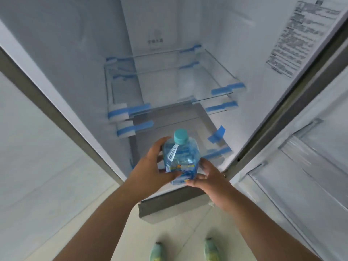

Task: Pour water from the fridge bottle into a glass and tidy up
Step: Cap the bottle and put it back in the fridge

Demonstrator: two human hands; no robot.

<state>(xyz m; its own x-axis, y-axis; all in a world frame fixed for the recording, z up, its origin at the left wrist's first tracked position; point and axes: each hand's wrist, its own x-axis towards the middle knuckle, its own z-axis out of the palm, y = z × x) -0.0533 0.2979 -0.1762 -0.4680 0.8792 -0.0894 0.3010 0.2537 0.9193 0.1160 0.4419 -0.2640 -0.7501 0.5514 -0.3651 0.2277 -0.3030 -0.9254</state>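
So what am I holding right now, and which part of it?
A clear blue plastic water bottle with a teal cap, held by its lower body: left hand and right hand on opposite sides.
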